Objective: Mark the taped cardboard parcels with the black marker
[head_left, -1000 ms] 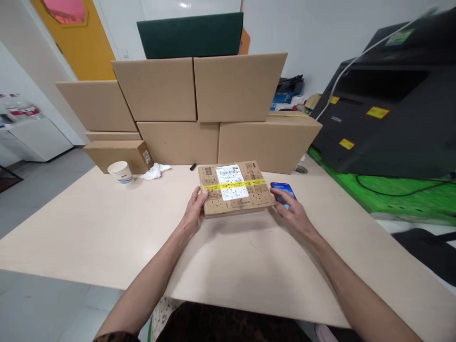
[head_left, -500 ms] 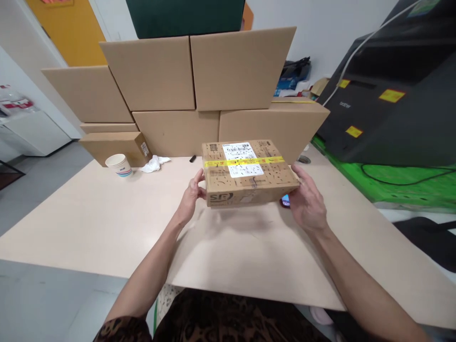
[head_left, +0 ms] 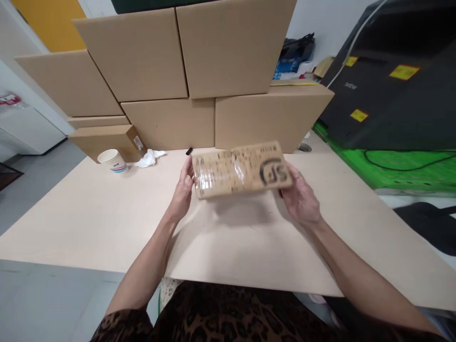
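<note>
Held between both hands, a brown cardboard box [head_left: 242, 170] is raised above the light wooden table [head_left: 149, 213], with a shadow under it. Shiny clear tape and a black logo show on the face toward me, slightly smeared by motion. My left hand [head_left: 183, 190] grips the left end, thumb on the near side. At the right end, my right hand [head_left: 301, 195] is closed around the edge, its fingertips partly behind the box. The phone is hidden from view.
A paper cup [head_left: 113, 160] and a crumpled tissue [head_left: 150, 158] stand at the left. A small black object [head_left: 189, 151] lies behind the box. Stacked large cartons [head_left: 231, 52] line the back. A black printer [head_left: 388, 95] on a green surface [head_left: 409, 173] stands right.
The box has been lifted and turned over, so its white label and yellow tape are out of sight. My right hand moved from beside the phone onto the box. The view tilted downward.
</note>
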Demonstrator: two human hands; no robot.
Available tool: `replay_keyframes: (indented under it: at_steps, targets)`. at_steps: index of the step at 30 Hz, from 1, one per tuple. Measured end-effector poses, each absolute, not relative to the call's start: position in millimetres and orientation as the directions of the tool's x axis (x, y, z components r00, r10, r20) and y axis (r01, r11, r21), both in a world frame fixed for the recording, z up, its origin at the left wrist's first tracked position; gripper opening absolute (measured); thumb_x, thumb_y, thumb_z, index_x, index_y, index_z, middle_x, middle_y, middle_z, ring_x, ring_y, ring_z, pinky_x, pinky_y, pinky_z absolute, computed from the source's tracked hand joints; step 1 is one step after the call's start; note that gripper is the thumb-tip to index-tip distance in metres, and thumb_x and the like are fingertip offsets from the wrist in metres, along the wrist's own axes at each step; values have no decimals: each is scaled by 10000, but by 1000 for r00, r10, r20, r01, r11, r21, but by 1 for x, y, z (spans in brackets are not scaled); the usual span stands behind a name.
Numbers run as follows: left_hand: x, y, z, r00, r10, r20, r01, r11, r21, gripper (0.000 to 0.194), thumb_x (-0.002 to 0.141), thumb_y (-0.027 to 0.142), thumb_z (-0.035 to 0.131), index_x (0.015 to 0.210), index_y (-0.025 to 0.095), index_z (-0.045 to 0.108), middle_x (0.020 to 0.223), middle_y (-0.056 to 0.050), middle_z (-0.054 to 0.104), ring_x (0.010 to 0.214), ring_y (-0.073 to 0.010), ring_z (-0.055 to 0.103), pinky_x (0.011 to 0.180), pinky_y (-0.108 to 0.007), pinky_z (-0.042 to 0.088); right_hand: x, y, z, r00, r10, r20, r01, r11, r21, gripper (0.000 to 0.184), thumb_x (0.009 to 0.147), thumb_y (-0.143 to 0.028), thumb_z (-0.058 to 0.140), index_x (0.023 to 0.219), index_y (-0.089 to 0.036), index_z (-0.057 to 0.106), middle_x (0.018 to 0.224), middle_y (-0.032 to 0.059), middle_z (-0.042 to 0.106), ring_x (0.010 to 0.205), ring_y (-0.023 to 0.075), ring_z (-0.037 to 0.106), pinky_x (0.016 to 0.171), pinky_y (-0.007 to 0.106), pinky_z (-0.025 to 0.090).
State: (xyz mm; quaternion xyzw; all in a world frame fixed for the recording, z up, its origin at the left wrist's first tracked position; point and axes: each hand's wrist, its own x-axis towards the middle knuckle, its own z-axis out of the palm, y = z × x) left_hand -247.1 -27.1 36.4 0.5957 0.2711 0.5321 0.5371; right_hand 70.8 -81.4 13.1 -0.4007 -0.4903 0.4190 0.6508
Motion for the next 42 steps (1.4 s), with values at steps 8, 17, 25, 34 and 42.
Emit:
replay_keyframes:
  at_steps: [8,17,25,34,42]
  targets:
    - [-237,-27,17,170,976,135,-169,-106,980,917,869,606,753,1638,334,333,1772,-49,243,1662,-328,142,1341,-491,228,60,-81,2,194,961,198,-259,245,-934,359,898,-569,728,1217,-407,753,1364,-3,749,1389,293,607,1186,545,448]
    - [-237,-27,32,248,954,166,-299,-88,950,718,746,338,868,1420,289,624,1589,-70,558,1514,-345,453,1243,-495,381,61,-84,6,257,950,177,-324,258,-910,428,826,-535,804,1218,-370,761,1344,28,759,1353,296,634,1165,522,479]
    - [-234,-29,33,160,983,84,-283,-36,958,636,789,552,806,1334,254,671,1525,-98,611,1459,-347,494,1152,-479,420,70,-77,-3,331,921,203,-274,300,-914,308,873,-464,751,1162,-359,779,1215,34,794,1194,266,714,1094,497,541]
    - [-227,-37,41,57,996,-66,-194,76,978,722,776,874,623,1165,266,635,1419,-107,635,1324,-341,577,983,-468,524,67,-79,-12,294,927,234,-153,288,-945,388,851,-578,771,1161,-347,791,1245,47,787,1136,294,733,1047,514,566]
    - [-234,-33,42,113,990,-81,-206,103,973,717,777,836,646,1282,330,591,1508,-79,575,1328,-349,568,970,-469,521,68,-82,-20,227,924,308,-48,326,-944,423,932,-567,687,1273,-327,754,1363,68,738,1290,326,659,1167,570,463]
